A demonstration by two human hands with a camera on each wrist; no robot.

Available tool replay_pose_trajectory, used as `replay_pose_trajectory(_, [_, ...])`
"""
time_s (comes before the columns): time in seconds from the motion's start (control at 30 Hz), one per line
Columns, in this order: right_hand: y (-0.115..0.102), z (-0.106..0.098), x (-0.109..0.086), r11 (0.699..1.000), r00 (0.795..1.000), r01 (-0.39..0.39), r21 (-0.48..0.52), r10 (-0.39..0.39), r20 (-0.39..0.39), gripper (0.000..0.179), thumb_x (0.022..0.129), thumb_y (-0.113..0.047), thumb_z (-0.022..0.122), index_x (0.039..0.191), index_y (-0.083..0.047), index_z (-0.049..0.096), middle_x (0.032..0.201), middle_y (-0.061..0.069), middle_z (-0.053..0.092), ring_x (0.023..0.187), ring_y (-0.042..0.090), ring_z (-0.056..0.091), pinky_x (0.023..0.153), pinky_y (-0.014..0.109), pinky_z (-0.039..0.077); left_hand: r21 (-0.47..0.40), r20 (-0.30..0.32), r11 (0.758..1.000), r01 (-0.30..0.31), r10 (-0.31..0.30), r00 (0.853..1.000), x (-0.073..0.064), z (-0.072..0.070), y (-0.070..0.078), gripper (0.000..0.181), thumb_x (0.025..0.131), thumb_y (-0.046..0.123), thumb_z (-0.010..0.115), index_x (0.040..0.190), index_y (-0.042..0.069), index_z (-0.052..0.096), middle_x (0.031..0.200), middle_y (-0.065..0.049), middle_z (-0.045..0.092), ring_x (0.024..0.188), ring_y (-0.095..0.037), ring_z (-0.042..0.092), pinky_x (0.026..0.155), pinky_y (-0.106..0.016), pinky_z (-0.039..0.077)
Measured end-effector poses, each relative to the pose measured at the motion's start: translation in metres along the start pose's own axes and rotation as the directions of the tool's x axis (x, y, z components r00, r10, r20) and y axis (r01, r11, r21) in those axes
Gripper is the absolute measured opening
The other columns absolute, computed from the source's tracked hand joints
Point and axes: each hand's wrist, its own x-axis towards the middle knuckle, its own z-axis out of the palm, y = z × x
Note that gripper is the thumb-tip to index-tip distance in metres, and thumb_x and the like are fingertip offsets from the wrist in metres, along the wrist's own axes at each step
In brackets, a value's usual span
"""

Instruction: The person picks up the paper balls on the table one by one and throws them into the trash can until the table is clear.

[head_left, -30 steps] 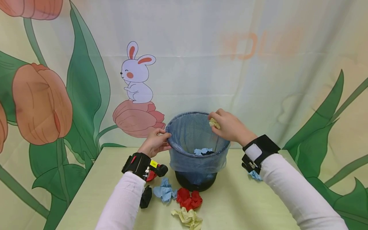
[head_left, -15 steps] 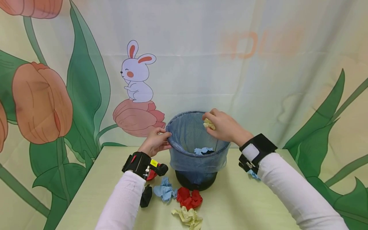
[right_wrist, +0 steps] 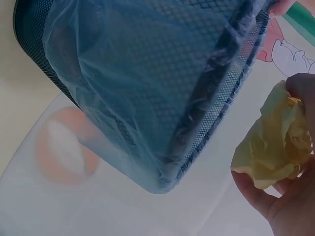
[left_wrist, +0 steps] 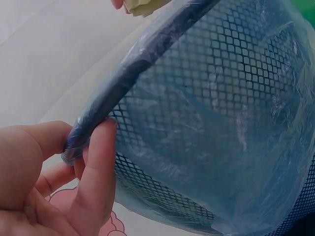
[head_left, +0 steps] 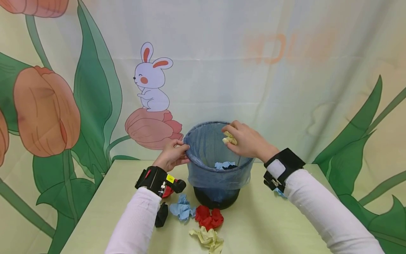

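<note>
A black mesh waste bin (head_left: pixel 217 201) stands upright on the table, lined with a translucent blue bag (head_left: pixel 215 181) folded over its rim. My left hand (head_left: pixel 171 155) pinches the rim at the left side; in the left wrist view, thumb and fingers (left_wrist: pixel 98 172) sit on either side of it. My right hand (head_left: pixel 248 141) holds a crumpled yellow paper ball (right_wrist: pixel 273 142) over the right part of the bin's opening. Inside the bin lie a blue crumpled paper (head_left: pixel 223 165) and something black beside it.
In front of the bin lie crumpled papers: blue (head_left: pixel 183 208), red (head_left: pixel 209 218), yellow (head_left: pixel 208 239) and black (head_left: pixel 161 214). Another red one (head_left: pixel 168 192) is partly hidden by the left wrist camera. A blue piece (head_left: pixel 280 192) lies right, behind the right wrist. A printed curtain (head_left: pixel 215 70) hangs behind.
My right hand has moved a little left with the yellow paper ball, farther over the bin's opening. My left hand keeps its hold on the rim.
</note>
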Motion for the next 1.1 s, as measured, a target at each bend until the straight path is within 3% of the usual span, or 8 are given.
replay_pose_trajectory(0.27, [0.005,0.003,-0.002,0.999,0.999,-0.041,-0.027,0.042,0.013,0.042,0.089,-0.031,0.058,0.128,-0.016,0.050,0.128,0.012,0.046,0.096,0.030,0.054,0.074,0.040,0.049,0.002,0.004,1.000,-0.001,0.001,1.000,0.000,0.000,0.001,0.017,0.092,0.015,0.055,0.102,0.010,0.041,0.085,-0.009,0.046,0.063,-0.015,0.057,0.062,-0.027,0.057])
replay_pose_trajectory(0.53, [0.018,0.006,-0.012,0.994,0.995,-0.072,-0.077,0.066,-0.075,0.038,0.090,-0.029,0.058,0.124,-0.013,0.053,0.124,0.013,0.049,0.104,0.032,0.052,0.076,0.043,0.049,-0.005,0.005,1.000,-0.001,0.001,1.000,0.000,0.001,0.002,0.018,0.092,0.015,0.055,0.102,0.011,0.040,0.085,-0.008,0.045,0.061,-0.014,0.056,0.061,-0.027,0.057])
replay_pose_trajectory(0.7, [0.040,0.014,-0.026,0.985,0.977,-0.154,-0.081,0.140,-0.163,0.033,0.091,-0.025,0.057,0.120,-0.009,0.055,0.117,0.015,0.052,0.100,0.033,0.053,0.075,0.044,0.048,-0.002,0.007,1.000,0.000,0.000,1.000,0.000,0.001,0.003,0.019,0.092,0.016,0.056,0.102,0.012,0.041,0.087,-0.009,0.045,0.062,-0.015,0.057,0.062,-0.027,0.057])
replay_pose_trajectory(0.9, [0.066,0.025,-0.050,0.961,0.938,-0.275,-0.039,0.259,-0.231,0.028,0.092,-0.021,0.054,0.116,-0.007,0.056,0.109,0.016,0.054,0.091,0.034,0.054,0.068,0.042,0.047,0.011,0.001,1.000,-0.001,0.001,1.000,-0.001,0.001,0.004,0.020,0.092,0.017,0.055,0.105,0.011,0.041,0.089,-0.009,0.045,0.064,-0.015,0.057,0.064,-0.028,0.057])
replay_pose_trajectory(1.1, [0.087,0.038,-0.073,0.941,0.915,-0.336,-0.046,0.314,-0.253,0.026,0.091,-0.018,0.054,0.112,-0.004,0.058,0.102,0.018,0.055,0.083,0.034,0.054,0.066,0.043,0.045,0.021,-0.003,1.000,0.006,-0.006,1.000,-0.001,0.001,0.002,0.018,0.093,0.017,0.055,0.102,0.012,0.041,0.091,-0.009,0.045,0.066,-0.016,0.057,0.065,-0.028,0.057])
